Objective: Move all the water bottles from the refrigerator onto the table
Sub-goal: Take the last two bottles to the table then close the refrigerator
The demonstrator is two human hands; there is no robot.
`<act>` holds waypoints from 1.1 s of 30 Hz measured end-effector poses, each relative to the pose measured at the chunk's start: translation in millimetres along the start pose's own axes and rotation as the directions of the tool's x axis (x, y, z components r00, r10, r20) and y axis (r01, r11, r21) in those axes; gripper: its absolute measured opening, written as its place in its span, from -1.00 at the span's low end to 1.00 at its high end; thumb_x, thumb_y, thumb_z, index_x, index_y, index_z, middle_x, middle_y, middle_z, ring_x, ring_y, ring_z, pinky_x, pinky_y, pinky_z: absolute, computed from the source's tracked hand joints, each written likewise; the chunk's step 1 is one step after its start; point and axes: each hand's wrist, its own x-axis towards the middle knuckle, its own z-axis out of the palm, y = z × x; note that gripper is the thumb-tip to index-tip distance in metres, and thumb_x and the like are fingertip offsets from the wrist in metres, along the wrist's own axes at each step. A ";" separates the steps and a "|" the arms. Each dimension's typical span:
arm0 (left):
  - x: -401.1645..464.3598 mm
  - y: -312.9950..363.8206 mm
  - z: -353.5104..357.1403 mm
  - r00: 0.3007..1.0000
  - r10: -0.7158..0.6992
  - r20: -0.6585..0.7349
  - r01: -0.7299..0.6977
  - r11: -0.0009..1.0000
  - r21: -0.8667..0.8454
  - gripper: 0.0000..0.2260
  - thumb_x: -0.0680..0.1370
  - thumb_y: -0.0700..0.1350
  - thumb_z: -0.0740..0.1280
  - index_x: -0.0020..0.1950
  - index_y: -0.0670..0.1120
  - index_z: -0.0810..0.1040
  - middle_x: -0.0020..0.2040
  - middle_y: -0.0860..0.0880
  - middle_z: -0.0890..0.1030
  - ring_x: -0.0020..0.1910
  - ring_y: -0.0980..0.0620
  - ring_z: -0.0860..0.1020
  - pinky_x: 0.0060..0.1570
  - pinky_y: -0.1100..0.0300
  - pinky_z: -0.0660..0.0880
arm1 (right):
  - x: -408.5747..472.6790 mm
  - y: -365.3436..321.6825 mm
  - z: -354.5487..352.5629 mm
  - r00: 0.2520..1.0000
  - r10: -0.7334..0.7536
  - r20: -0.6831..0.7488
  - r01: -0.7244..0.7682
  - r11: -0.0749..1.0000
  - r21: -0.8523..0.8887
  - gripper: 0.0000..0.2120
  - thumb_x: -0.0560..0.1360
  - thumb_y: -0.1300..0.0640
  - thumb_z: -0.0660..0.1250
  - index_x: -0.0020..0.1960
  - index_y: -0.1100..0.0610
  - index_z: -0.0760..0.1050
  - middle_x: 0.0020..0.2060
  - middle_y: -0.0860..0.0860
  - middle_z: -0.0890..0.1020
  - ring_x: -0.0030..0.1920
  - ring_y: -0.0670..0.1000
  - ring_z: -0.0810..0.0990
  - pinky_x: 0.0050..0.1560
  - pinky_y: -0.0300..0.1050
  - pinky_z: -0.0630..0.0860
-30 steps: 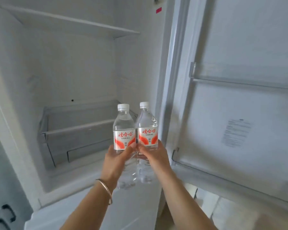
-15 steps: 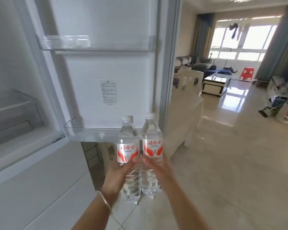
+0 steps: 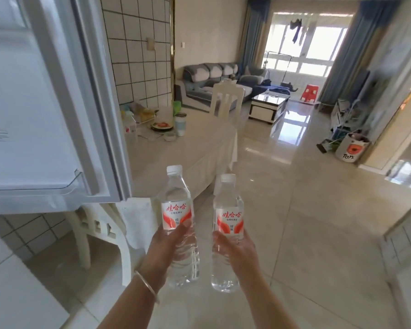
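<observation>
Two clear water bottles are held upright in front of the person, one in each hand. The left bottle (image 3: 178,224) is gripped around its lower body by the left hand (image 3: 166,248), the thumb laid across the bottom of the red-and-white label. The right bottle (image 3: 227,233) is gripped the same way by the right hand (image 3: 235,250), fingers curled around it below the label. A gap is left between the two bottles, and both white caps are screwed on. A thin bracelet (image 3: 145,286) is worn on the left wrist.

Both bottles are carried in the air above the glossy tiled floor (image 3: 306,233), just short of the near edge of the dining table (image 3: 199,150), which is covered with a pale cloth. At the table's far-left corner, against the tiled wall, a plate of food (image 3: 162,126), a tumbler (image 3: 180,124) and a small bowl (image 3: 169,137) are gathered. A white chair (image 3: 226,100) is set at the table's far end. The open refrigerator door (image 3: 45,103) fills the upper left. A sofa (image 3: 211,79) and a coffee table (image 3: 268,105) are seen farther back.
</observation>
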 end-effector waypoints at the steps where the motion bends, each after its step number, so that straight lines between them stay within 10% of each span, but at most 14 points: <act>1: 11.6 -2.8 10.2 1.000 -0.002 0.004 0.002 1.000 -0.007 -0.60 0.30 0.16 0.48 0.02 -0.02 0.57 -0.11 -0.10 0.71 -0.10 -0.11 0.68 -0.08 0.07 0.59 | 12.0 1.7 -7.3 1.000 0.000 -0.010 0.000 1.000 -0.005 -0.31 -0.01 -0.27 0.47 0.05 0.00 0.52 -0.16 -0.03 0.70 -0.25 -0.10 0.69 -0.21 -0.18 0.60; 8: 120.9 -12.3 63.5 0.999 -0.007 0.036 0.008 1.000 -0.028 -0.71 0.35 0.11 0.46 0.00 0.04 0.60 -0.08 -0.03 0.72 -0.09 -0.05 0.69 0.02 -0.01 0.58 | 131.6 4.0 -27.2 0.999 -0.005 -0.043 0.002 0.997 -0.077 -0.31 0.04 -0.29 0.48 0.08 0.01 0.52 -0.13 0.01 0.71 -0.15 -0.01 0.70 -0.05 -0.01 0.62; 21: 356.7 37.4 52.1 0.997 0.066 -0.051 -0.063 0.997 0.054 -0.63 0.24 0.26 0.43 0.00 0.20 0.62 -0.02 0.03 0.71 0.00 -0.01 0.67 0.06 -0.06 0.56 | 387.0 -49.9 50.5 0.982 -0.056 0.178 0.061 0.998 -0.023 -0.42 0.15 -0.16 0.55 0.08 0.05 0.52 -0.14 0.06 0.70 -0.25 -0.08 0.68 -0.41 -0.36 0.48; 26: 415.9 32.8 19.8 0.966 0.086 -0.243 -0.066 0.994 0.088 -0.64 0.29 0.18 0.43 0.03 0.10 0.60 -0.06 0.04 0.71 -0.07 0.04 0.68 0.03 0.07 0.55 | 458.4 -42.6 102.8 0.930 -0.009 0.366 0.043 0.996 -0.083 -0.57 0.30 -0.07 0.50 0.10 0.02 0.49 -0.14 -0.02 0.69 -0.22 -0.08 0.68 -0.21 -0.18 0.56; 33: 505.3 21.5 -25.7 0.834 0.134 -0.535 -0.085 0.990 0.115 -0.87 0.42 -0.10 0.45 -0.14 0.12 0.58 -0.30 0.21 0.68 -0.25 0.18 0.65 -0.31 0.40 0.52 | 557.1 -32.9 183.2 0.799 0.037 0.601 0.047 0.991 -0.123 -0.21 -0.03 -0.28 0.56 0.09 0.09 0.53 -0.13 0.07 0.70 -0.19 0.02 0.71 -0.21 -0.07 0.63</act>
